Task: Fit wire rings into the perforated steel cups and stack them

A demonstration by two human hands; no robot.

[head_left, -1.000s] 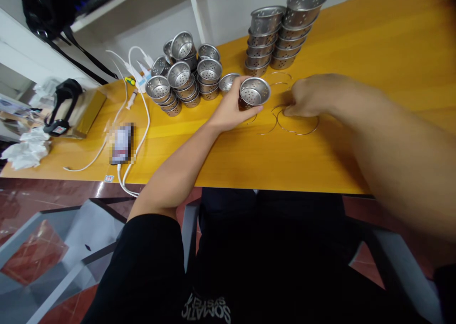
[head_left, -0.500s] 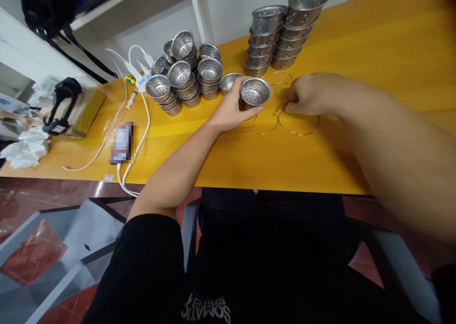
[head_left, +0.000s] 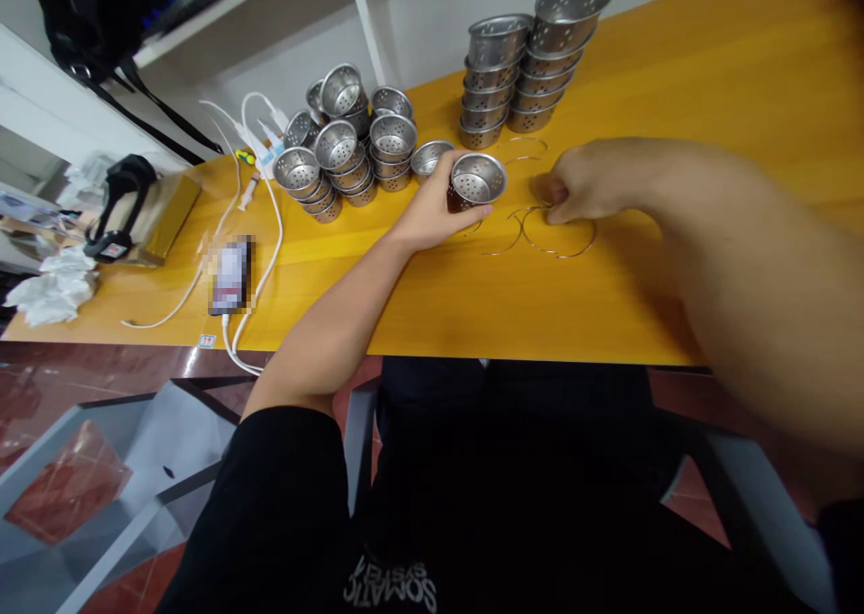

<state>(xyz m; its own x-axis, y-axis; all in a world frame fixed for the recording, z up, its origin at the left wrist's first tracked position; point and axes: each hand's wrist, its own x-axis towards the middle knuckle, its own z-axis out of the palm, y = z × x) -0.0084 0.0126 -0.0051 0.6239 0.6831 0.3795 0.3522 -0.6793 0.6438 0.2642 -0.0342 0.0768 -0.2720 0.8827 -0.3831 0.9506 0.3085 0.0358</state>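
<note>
My left hand (head_left: 430, 211) grips a small perforated steel cup (head_left: 476, 182) held just above the yellow table (head_left: 472, 299). My right hand (head_left: 586, 182) is closed, its fingertips pinching at thin wire rings (head_left: 557, 234) that lie on the table just right of the cup. Whether one ring is lifted I cannot tell. Two tall stacks of the same cups (head_left: 523, 60) stand behind the rings. A cluster of shorter cup stacks (head_left: 347, 150) stands to the left of my left hand.
A phone (head_left: 231, 275) and white cables (head_left: 260, 236) lie near the table's left front edge. A black-handled device on a box (head_left: 135, 204) and crumpled white paper (head_left: 47, 285) sit far left. White shelving (head_left: 270, 20) rises behind the table.
My right hand drew back a little from the rings' far side toward the near one, fingers still pinched. My left hand and the cup barely shifted; the view moved slightly.
</note>
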